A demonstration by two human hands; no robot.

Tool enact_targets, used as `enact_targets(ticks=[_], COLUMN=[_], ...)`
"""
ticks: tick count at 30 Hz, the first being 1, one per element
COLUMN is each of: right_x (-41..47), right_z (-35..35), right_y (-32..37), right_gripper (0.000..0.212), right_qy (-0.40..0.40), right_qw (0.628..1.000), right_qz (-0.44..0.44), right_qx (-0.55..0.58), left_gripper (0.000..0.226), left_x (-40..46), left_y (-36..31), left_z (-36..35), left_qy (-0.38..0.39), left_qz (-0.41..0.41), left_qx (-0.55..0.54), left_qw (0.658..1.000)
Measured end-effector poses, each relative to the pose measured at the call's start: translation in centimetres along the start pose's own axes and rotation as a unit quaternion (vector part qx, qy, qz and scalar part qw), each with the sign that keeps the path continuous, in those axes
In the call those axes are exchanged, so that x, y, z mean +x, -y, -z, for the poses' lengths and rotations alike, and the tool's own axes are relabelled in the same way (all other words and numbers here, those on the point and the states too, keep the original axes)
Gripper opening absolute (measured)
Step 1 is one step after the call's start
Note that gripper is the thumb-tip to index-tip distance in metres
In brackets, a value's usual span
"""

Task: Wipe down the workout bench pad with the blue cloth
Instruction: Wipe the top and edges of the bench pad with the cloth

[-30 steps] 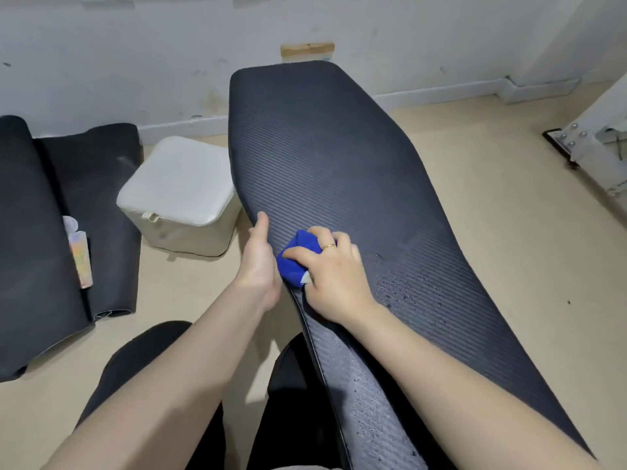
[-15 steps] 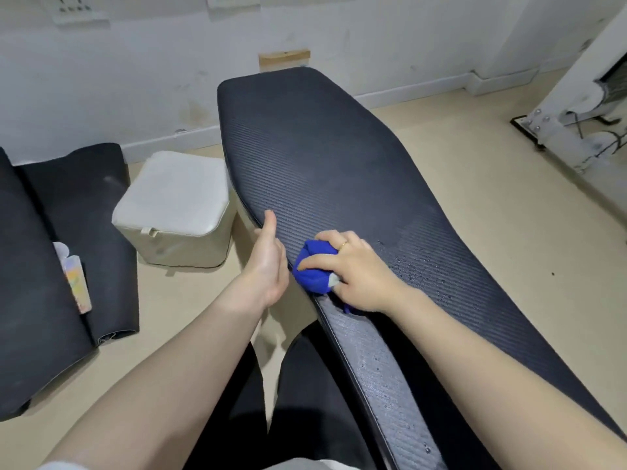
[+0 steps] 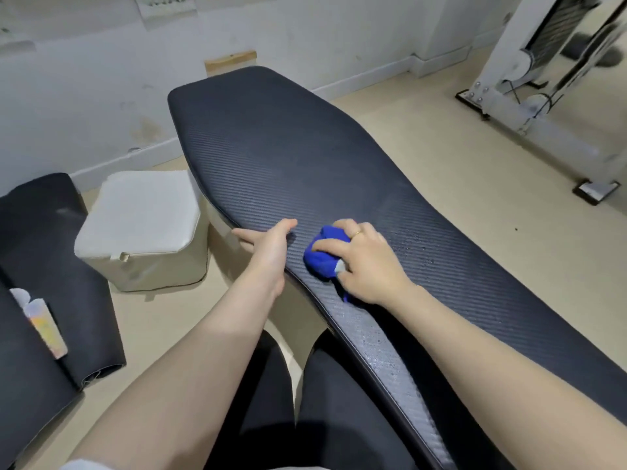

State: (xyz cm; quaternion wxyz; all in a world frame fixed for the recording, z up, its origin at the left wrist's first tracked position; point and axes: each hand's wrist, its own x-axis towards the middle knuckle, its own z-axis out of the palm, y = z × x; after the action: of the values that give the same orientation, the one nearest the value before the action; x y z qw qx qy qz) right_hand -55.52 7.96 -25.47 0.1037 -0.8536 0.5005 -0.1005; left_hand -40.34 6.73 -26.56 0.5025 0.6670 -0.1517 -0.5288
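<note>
Head view: a long black bench pad (image 3: 305,157) runs from lower right toward a white wall. The right hand (image 3: 369,262) presses a bunched blue cloth (image 3: 322,256) onto the pad near its left edge, fingers curled over it. The left hand (image 3: 268,245) grips that edge just beside the cloth, thumb on top. Water droplets (image 3: 424,245) bead near the right hand. A white box (image 3: 142,228) sits on the floor at left

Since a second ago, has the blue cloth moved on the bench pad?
Yes. The blue cloth has shifted from the bench pad's left edge toward its middle, under the right hand.
</note>
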Motion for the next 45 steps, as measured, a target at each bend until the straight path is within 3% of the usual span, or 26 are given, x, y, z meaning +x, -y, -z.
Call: enact_targets(ticks=[3,5,8,10,12,16,18,21,25,31,35,38,43,45], right_x=[1.9,1.8,-0.4,-2.1,-1.5,2.3,2.8,0.8,-0.6,5.7,2.5,1.4,6.8,6.8], right_z=[0.3,0.3,0.1,-0.1,0.0,0.8,1.3,0.9,0.7,1.4,1.1,1.3,2.2,2.0], right_y=[-2.6,-2.4,-1.2,-1.1,-2.4,-5.9,-6.8,-5.7,-5.9,-10.4,-8.3,-8.4,-13.3,-13.4], right_gripper=[0.044,0.043,0.044,0.045,0.045,0.044,0.043,0.044,0.048,0.043,0.047,0.051,0.052,0.053], right_qy=[-0.076,-0.079,-0.06,-0.053,-0.064,-0.074,-0.088,-0.095,-0.087,-0.111,-0.119,-0.079,-0.092,-0.095], right_qw=[0.983,0.98,0.993,0.997,0.996,0.982,0.972,0.982,0.993,0.966,0.977,0.991,0.957,0.957], right_qz=[-0.167,-0.177,-0.094,-0.036,-0.014,-0.157,-0.21,-0.156,-0.074,-0.233,-0.176,-0.108,-0.257,-0.247], right_qx=[-0.024,-0.043,-0.034,-0.038,-0.053,-0.068,-0.055,-0.051,-0.029,-0.015,-0.002,0.017,0.098,0.115], left_gripper=[0.097,0.094,0.083,0.063,0.05,0.039,0.035,0.031,0.029,0.026,0.026,0.025,0.027,0.026], left_x=[-0.8,-1.8,-3.4,-4.4,-4.5,-3.4,-2.7,-2.0,-1.2,-0.7,-0.5,-0.5,-0.5,-0.4], left_y=[0.4,0.7,2.4,3.1,3.1,2.7,3.0,3.4,2.7,2.9,2.9,2.8,2.7,2.7], left_z=[-0.1,0.0,0.8,1.5,1.5,0.7,0.6,0.4,-0.6,-0.4,-0.3,-0.4,-0.3,-0.3], left_qy=[-0.023,-0.058,-0.083,-0.06,-0.025,0.004,-0.004,-0.015,-0.016,0.001,0.006,0.01,0.011,0.016], left_qz=[-0.04,-0.07,-0.23,-0.357,-0.422,-0.484,-0.513,-0.543,-0.535,-0.541,-0.526,-0.522,-0.53,-0.529], left_qx=[0.055,0.176,0.38,0.451,0.486,0.546,0.55,0.526,0.51,0.497,0.499,0.502,0.505,0.507], left_qw=[0.997,0.98,0.892,0.816,0.765,0.684,0.659,0.654,0.674,0.679,0.689,0.689,0.681,0.681])
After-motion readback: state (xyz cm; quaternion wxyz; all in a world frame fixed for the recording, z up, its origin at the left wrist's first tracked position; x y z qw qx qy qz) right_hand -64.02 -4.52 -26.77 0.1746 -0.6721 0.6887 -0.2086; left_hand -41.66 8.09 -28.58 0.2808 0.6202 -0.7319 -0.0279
